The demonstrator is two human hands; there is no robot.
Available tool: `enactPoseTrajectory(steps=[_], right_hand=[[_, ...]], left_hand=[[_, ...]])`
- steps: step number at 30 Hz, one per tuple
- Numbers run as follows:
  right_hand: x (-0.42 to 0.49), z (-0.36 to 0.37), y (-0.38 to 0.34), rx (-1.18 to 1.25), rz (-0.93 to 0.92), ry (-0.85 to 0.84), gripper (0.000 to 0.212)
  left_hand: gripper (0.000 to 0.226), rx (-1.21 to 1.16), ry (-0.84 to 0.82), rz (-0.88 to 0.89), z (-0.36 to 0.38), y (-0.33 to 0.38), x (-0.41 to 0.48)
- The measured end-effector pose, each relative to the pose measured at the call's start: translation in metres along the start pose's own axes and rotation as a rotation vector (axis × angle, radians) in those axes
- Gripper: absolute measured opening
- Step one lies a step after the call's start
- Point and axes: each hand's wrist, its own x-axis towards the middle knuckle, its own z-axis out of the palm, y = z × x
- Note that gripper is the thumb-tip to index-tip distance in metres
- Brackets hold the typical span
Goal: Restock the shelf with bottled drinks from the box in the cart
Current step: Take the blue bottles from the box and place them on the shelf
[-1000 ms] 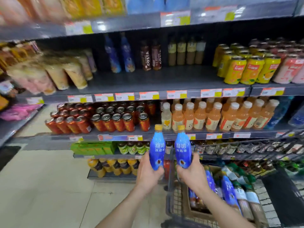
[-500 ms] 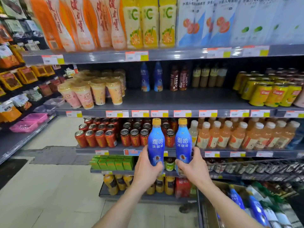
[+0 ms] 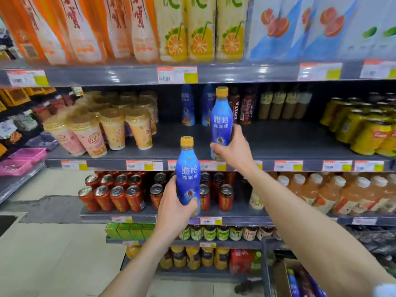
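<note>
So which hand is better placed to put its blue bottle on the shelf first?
Probably the right hand: its blue bottle is raised over the shelf, near the two matching bottles. The left hand is lower.

A: Where do the two held bottles sit?
B: The right hand (image 3: 234, 147) holds one bottle (image 3: 221, 123) upright over the front edge of the shelf (image 3: 289, 142). The left hand (image 3: 175, 207) holds another bottle (image 3: 188, 176) lower and to the left, in front of the cans (image 3: 111, 197) one level down.

A: What stands on that shelf?
B: Two bottles (image 3: 188, 106) at the back, cups (image 3: 111, 129) to the left, yellow cans (image 3: 364, 129) to the right.

A: And the cart?
B: The cart (image 3: 265, 273) is at bottom right, with a box (image 3: 280, 279) in it.
</note>
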Motion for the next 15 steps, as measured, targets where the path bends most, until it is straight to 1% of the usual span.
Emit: enactPoseTrajectory(steps=[5, 8, 11, 15], right_hand=[[0.082, 0.037, 0.005, -0.005, 0.022, -0.021, 0.063], [0.117, 0.057, 0.015, -0.006, 0.073, -0.038, 0.064], [0.141, 0.071, 0.028, 0.018, 0.108, -0.025, 0.066], [0.153, 0.076, 0.038, 0.017, 0.1, 0.005, 0.063]], left_hand=[[0.064, 0.032, 0.044, -0.003, -0.009, -0.004, 0.027], [0.065, 0.037, 0.061, -0.02, -0.012, -0.004, 0.039], [0.063, 0.026, 0.075, -0.011, -0.015, 0.001, 0.046], [0.055, 0.014, 0.099, 0.01, -0.018, 0.004, 0.061]])
